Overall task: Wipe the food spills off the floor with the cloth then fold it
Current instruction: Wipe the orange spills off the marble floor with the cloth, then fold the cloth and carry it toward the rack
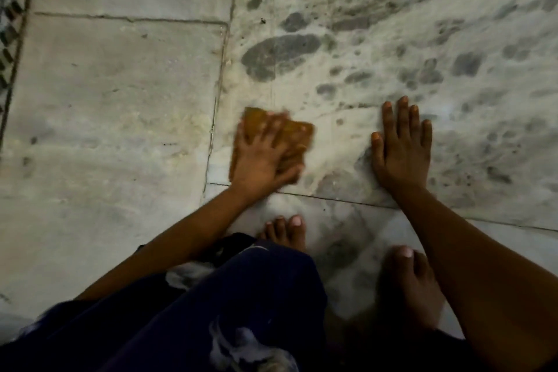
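A folded orange-brown cloth point(297, 133) lies flat on the marble floor point(114, 93) near the middle of the view. My left hand point(262, 157) presses down on it with spread fingers and is blurred by motion. My right hand point(401, 145) rests flat on the floor to the right of the cloth, fingers straight and together, holding nothing. A pale smeared patch point(338, 142) shows on the tile between the two hands. Small dark specks point(263, 20) lie farther out on the grey-mottled tile.
My bare feet point(287, 231) point(410, 278) stand just below the hands, with a dark blue garment point(235, 296) over my knee. Tile joints point(222, 69) run between the slabs. A dark patterned border strip point(12, 18) runs along the far left edge.
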Demonstrator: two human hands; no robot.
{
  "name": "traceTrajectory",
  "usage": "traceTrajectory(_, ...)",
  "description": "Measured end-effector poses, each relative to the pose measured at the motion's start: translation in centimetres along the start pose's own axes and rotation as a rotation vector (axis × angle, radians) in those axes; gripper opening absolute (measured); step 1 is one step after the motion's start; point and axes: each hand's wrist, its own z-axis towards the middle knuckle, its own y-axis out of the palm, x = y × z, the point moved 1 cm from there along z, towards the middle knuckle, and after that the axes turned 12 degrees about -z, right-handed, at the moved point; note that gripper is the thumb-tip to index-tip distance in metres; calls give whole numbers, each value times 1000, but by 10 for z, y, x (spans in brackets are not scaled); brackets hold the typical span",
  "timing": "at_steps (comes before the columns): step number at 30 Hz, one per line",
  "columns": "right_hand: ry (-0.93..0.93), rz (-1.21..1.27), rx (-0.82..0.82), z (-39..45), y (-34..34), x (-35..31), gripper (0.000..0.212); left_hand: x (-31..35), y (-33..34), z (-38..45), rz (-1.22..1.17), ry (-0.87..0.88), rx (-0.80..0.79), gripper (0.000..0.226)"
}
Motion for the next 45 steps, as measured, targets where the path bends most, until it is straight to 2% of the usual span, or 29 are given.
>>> traceTrajectory(3, -2, -4, -5, -1, 0, 0, 61, -47, -26, 0, -7, -280, 66, 65)
traceTrajectory(7, -9, 15, -34, -1, -2, 0, 63, -58, -33, -4, -23, -314, 136, 57)
traceTrajectory(10, -6, 42, -52, -4, -6, -4, 65, -25, -8, -24, -43, -263, 144, 53)
traceTrajectory(16, -29, 46, -56, -6, -13, -6, 74, 42, 15, -17, -213, 2, 175, 45)
traceTrajectory(20, -50, 37, -39, -1, -21, -11, 74, 71, 12, 12, -528, -52, 252, 44)
traceTrajectory(23, -49, 55, -11, 5, -28, -16, 73, 73, -17, 38, -1060, -189, 367, 43)
traceTrajectory(26, -88, 79, 11, 10, -31, -15, 71, 48, -51, 59, -1468, -350, 409, 40)
traceTrajectory(29, -129, 104, 22, 15, -32, -14, 70, 13, -67, 68, -1752, -489, 370, 39)
traceTrajectory(32, -159, 129, 36, 27, -39, -16, 70, -5, -78, 71, -1989, -637, 241, 43)
traceTrajectory(35, -183, 185, 46, 42, -54, -19, 71, -4, -81, 75, -2142, -730, 123, 55)
traceTrajectory(38, -213, 247, 67, 54, -74, -19, 66, 6, -86, 83, -2202, -720, 108, 64)
traceTrajectory(45, -322, 306, 73, 79, -120, -10, 62, 14, -118, 105, -2166, -680, 146, 51)
